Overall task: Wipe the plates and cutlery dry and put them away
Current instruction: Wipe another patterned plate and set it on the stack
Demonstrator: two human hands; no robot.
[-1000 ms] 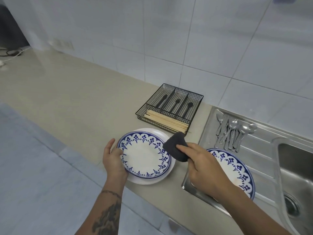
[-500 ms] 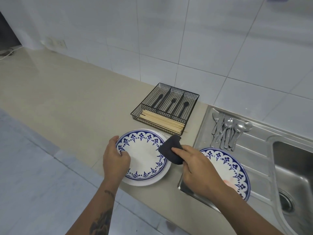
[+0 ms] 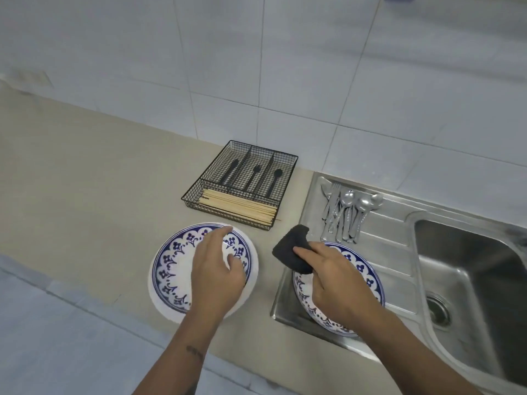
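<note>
Nearest, the left hand (image 3: 218, 276) hovers with fingers loosely spread over the blue-and-white patterned plate (image 3: 174, 269), which sits stacked on a plain white plate (image 3: 251, 283) on the beige counter (image 3: 85, 195), just left of the steel sink drainboard (image 3: 399, 269). The right hand (image 3: 339, 283) pinches a dark folded cloth (image 3: 293, 252) above a second blue-rimmed plate (image 3: 368, 277) lying on that drainboard. Beyond it, on the drainboard's far end, lie silver spoons and forks (image 3: 346, 212). Left of the drainboard, a black wire cutlery tray (image 3: 242, 183) holds wooden chopsticks (image 3: 239, 206) and black utensils. A second ago the left hand gripped the plate's near rim; now it is lifted off, over the centre
</note>
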